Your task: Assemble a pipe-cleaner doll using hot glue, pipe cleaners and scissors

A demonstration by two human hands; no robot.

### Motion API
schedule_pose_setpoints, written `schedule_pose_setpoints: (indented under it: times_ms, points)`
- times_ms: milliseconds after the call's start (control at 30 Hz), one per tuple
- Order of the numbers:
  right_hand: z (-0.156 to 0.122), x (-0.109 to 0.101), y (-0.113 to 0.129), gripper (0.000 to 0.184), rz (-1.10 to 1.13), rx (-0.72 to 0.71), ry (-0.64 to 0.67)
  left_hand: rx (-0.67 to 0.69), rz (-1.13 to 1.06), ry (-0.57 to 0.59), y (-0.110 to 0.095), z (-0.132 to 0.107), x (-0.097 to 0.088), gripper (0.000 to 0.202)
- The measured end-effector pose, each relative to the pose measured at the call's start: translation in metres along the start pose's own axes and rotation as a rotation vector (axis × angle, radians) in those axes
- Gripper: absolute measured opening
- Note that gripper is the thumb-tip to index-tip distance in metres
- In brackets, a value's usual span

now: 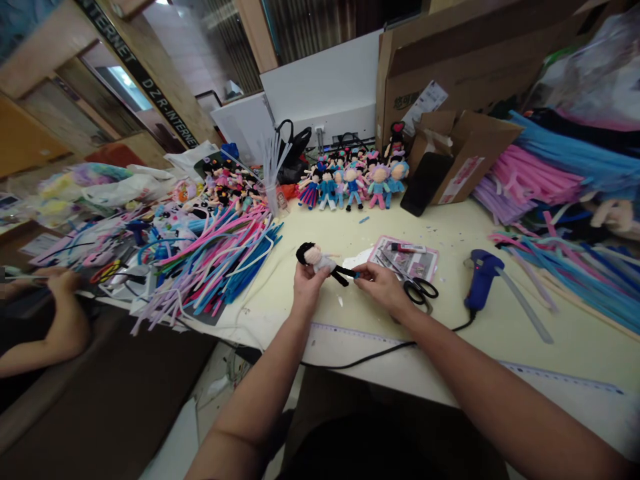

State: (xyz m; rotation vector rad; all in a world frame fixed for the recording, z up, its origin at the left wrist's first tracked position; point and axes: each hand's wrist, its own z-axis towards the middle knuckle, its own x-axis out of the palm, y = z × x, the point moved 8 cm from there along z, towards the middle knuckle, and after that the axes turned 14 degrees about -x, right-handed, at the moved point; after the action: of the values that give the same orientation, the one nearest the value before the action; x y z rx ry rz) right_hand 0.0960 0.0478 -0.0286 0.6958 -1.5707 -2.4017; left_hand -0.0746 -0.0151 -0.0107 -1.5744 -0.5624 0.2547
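My left hand (309, 283) is closed around the body of a small pipe-cleaner doll (320, 259) with a black-haired head and grey torso, held just above the pale table (350, 313). At the doll's black legs, my right hand (383, 285) pinches a small blue piece (356, 274). Black-handled scissors (419, 288) lie right beside my right hand. A blue glue gun (480, 279) rests further right, its black cord trailing along the table's front edge.
A heap of pink, blue and white pipe cleaners (220, 263) fills the left. Finished dolls (353, 183) stand in a row at the back by cardboard boxes (460, 157). More pipe-cleaner bundles (540, 180) lie at right. Another person's arm (45, 313) is at far left.
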Motion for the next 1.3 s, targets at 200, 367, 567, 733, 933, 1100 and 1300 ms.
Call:
schedule_pose_setpoints:
  times_ms: [200, 367, 567, 733, 933, 1100, 1300]
  points:
    - [0.000, 0.000, 0.001, 0.023, -0.056, -0.013, 0.016, 0.008, -0.014, -0.021, 0.002, 0.003, -0.004, 0.063]
    - [-0.001, -0.003, 0.001, 0.021, -0.104, -0.032, 0.010, -0.029, -0.015, -0.056, 0.009, 0.011, -0.017, 0.066]
    - [-0.001, -0.003, 0.012, 0.044, -0.207, -0.222, 0.056, -0.144, -0.018, -0.012, 0.019, 0.016, -0.021, 0.063]
    - [0.001, -0.011, 0.024, 0.030, -0.196, -0.200, 0.026, -0.198, -0.018, 0.109, 0.023, 0.011, -0.005, 0.063]
    - [-0.004, 0.005, 0.015, 0.022, -0.007, 0.006, 0.208, -0.185, 0.037, 0.267, 0.019, -0.001, 0.016, 0.064]
    - [-0.007, 0.007, 0.012, 0.023, 0.189, 0.092, 0.182, -0.261, 0.155, 0.315, 0.016, -0.003, 0.009, 0.045]
    - [-0.006, 0.008, 0.009, 0.024, 0.258, 0.103, 0.144, -0.156, 0.352, 0.233, -0.003, 0.002, -0.001, 0.046]
